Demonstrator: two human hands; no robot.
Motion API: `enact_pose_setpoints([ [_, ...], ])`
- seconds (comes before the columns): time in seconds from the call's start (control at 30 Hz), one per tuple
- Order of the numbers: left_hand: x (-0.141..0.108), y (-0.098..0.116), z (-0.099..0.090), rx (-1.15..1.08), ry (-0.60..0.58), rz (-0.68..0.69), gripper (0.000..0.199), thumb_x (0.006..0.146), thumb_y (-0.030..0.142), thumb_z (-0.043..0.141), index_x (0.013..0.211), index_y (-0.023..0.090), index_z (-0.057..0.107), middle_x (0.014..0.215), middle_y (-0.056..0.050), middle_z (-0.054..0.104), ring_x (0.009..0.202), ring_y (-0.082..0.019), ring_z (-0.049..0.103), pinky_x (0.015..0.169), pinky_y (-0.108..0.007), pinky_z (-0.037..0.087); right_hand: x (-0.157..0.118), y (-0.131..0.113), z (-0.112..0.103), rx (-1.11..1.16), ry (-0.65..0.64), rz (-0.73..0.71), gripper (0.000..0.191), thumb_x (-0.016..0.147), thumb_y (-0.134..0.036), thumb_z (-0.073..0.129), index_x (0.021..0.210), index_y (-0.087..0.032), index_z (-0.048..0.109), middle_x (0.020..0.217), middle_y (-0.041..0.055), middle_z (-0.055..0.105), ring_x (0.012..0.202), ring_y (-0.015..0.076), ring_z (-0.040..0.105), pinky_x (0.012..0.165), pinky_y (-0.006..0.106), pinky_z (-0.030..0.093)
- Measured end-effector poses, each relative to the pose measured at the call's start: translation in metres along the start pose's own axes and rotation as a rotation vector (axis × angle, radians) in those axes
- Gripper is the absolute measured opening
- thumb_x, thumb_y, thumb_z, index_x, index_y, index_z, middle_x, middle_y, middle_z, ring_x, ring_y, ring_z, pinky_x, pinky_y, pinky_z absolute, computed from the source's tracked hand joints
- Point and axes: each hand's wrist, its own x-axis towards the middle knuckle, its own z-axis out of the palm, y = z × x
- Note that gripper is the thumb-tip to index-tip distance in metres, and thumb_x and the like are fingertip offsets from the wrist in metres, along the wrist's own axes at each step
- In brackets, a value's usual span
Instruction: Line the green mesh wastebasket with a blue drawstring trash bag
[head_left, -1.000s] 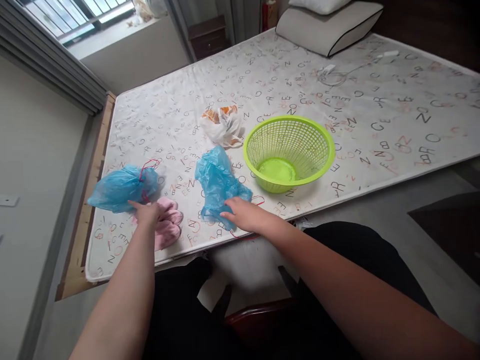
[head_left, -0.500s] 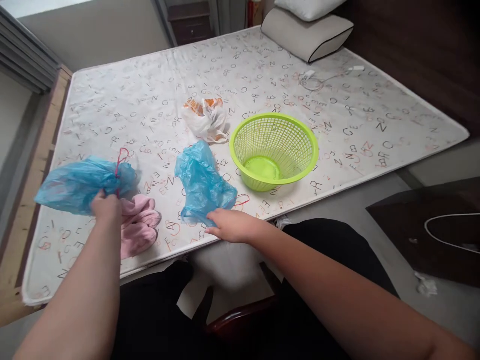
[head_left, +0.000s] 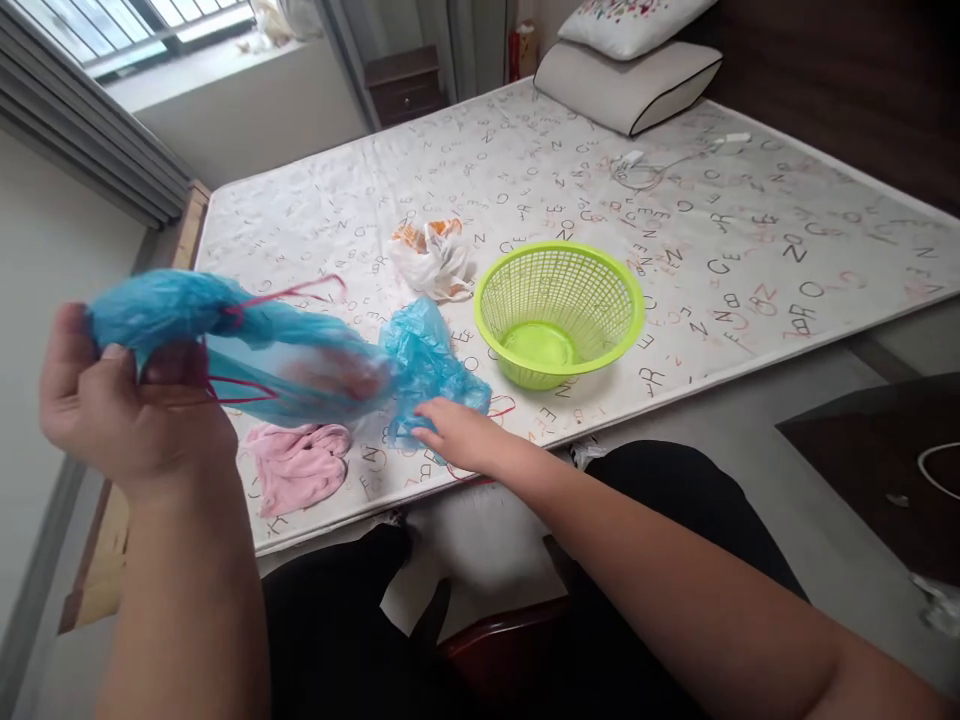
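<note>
Blue drawstring bag (head_left: 289,335), held up in the air above the near left part of the lettered mattress (head_left: 525,200). Bunched at one end and clasped between the thumb and fingers of the left hand (head_left: 127,410). Stretched slantwise from there to the right, with loose red cords and with something pinkish, blurred, showing through the film. Lying below, on the mattress: pink cloth (head_left: 304,470). Resting crumpled farther right, near the front edge: second blue bag (head_left: 424,345), with the right hand (head_left: 465,435) low at its near side; cannot tell whether pinching the plastic or only lying against it. Set just right of that: green basket (head_left: 547,345), upright. Placed behind the second bag: white-and-orange bag (head_left: 439,265), crumpled.
</note>
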Motion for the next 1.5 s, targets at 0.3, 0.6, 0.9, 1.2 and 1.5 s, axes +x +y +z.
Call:
enact_pose_setpoints([
  [0.3, -0.098, 0.013, 0.023, -0.145, -0.42, -0.75, 0.05, 0.073, 0.02, 0.077, 0.123, 0.022, 0.074, 0.086, -0.005, 0.074, 0.074, -0.018, 0.071, 0.068, -0.031, 0.061, 0.006, -0.012, -0.009, 0.028, 0.412, 0.049, 0.083, 0.091, -0.058, 0.07, 0.159, -0.022, 0.039, 0.157, 0.0176, 0.047, 0.149, 0.0341, 0.039, 0.122, 0.054, 0.032],
  [0.6, -0.095, -0.03, 0.026, 0.567, -0.472, -0.17, 0.042, 0.082, 0.033, 0.077, 0.124, 0.025, 0.076, 0.085, -0.003, 0.066, 0.087, -0.022, 0.066, 0.092, -0.044, 0.057, 0.013, -0.008, -0.018, 0.167, 0.337, 0.04, 0.023, 0.102, -0.035, 0.058, 0.101, -0.02, 0.075, 0.103, 0.0058, 0.076, 0.099, 0.0201, 0.067, 0.087, 0.032, 0.048],
  [0.9, -0.111, -0.048, 0.028, 0.606, -0.711, 0.395, 0.04, 0.093, 0.027, 0.065, 0.133, 0.024, 0.07, 0.134, -0.01, 0.065, 0.122, -0.025, 0.063, 0.107, -0.041, 0.052, 0.016, -0.006, -0.008, 0.22, 0.356, -0.016, 0.031, 0.103, -0.024, 0.048, 0.122, -0.022, 0.073, 0.123, 0.0053, 0.076, 0.117, 0.0192, 0.068, 0.103, 0.035, 0.05],
  [1.2, -0.103, -0.078, 0.03, 0.648, -0.835, 0.172, 0.027, 0.091, 0.046, 0.07, 0.098, 0.022, 0.08, 0.108, -0.008, 0.073, 0.109, -0.026, 0.067, 0.101, -0.041, 0.05, 0.015, 0.003, -0.009, 0.127, 0.379, 0.001, 0.035, 0.098, -0.012, 0.046, 0.12, -0.022, 0.072, 0.126, 0.0041, 0.072, 0.123, 0.0188, 0.064, 0.111, 0.035, 0.049],
  [1.5, -0.115, -0.079, 0.048, 0.764, -0.78, 0.053, 0.032, 0.083, 0.052, 0.064, 0.086, 0.021, 0.072, 0.085, -0.002, 0.066, 0.079, -0.022, 0.059, 0.091, -0.04, 0.05, -0.001, -0.018, -0.038, -0.255, 0.472, 0.052, 0.037, 0.103, -0.054, 0.054, 0.128, -0.027, 0.059, 0.13, -0.0034, 0.067, 0.13, 0.0123, 0.056, 0.115, 0.023, 0.045],
])
